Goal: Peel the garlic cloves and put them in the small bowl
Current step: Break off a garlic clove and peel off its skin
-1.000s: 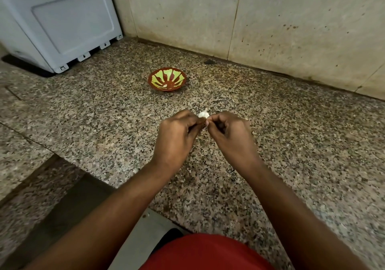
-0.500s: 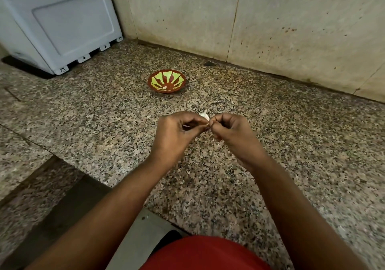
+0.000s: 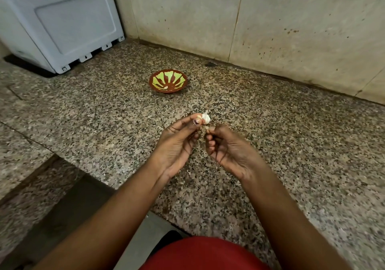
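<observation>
I see a brown bowl (image 3: 168, 81) with yellow-green rays, white garlic (image 3: 205, 118), speckled granite counter (image 3: 291, 144) (grey-black), red shirt (image 3: 206, 255).

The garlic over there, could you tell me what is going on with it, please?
A person is peeling garlic over a granite counter. The left hand holds the garlic at its fingertips, while the right hand pinches a small piece just below it. The small bowl sits farther back with one pale piece inside.

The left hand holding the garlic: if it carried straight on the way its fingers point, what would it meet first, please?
Probably the small bowl. The left hand, pinching the garlic, points up and slightly right, so it might pass beside the bowl toward the wall; depth is unclear.
</observation>
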